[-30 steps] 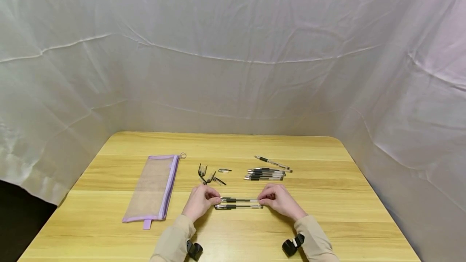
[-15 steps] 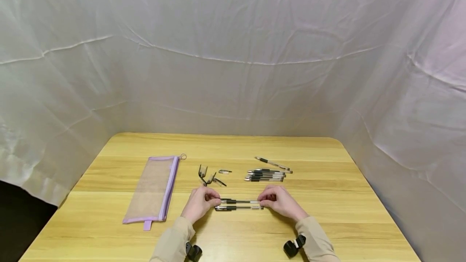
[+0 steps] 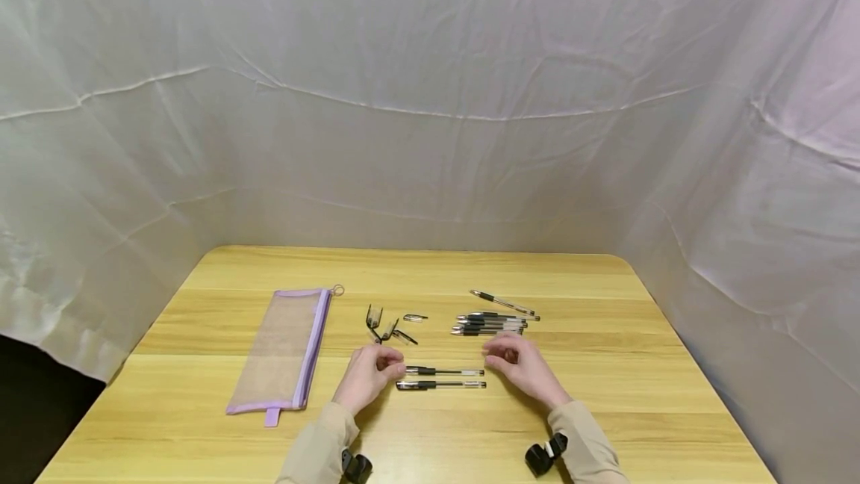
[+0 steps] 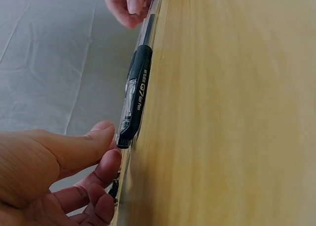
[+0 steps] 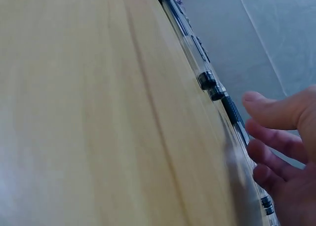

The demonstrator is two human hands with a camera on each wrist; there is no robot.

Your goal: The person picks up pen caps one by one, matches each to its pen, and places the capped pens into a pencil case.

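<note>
Two gel pens with black grips lie side by side on the wooden table, their left ends by my left hand (image 3: 366, 376). The nearer gel pen (image 3: 423, 385) wears a clear cap with a black clip; in the left wrist view "Q7 Gel Pen" shows on its grip (image 4: 142, 72). At the left end of the farther gel pen (image 3: 425, 371), my left thumb and index finger pinch; that tip is hidden. My right hand (image 3: 524, 372) hovers just right of the pens, fingers loosely bent and apart, holding nothing, as the right wrist view also shows.
Several gel pens (image 3: 490, 325) lie bunched at the back right, with one slanted pen (image 3: 502, 302) beyond them. Loose pen caps (image 3: 390, 329) are scattered behind my left hand. A purple-edged mesh zip pouch (image 3: 278, 349) lies at the left. Grey cloth (image 3: 430, 170) surrounds the table.
My right hand has let go of the farther pen's right end and moved slightly right and away. The left hand has barely shifted; both pens stay in place.
</note>
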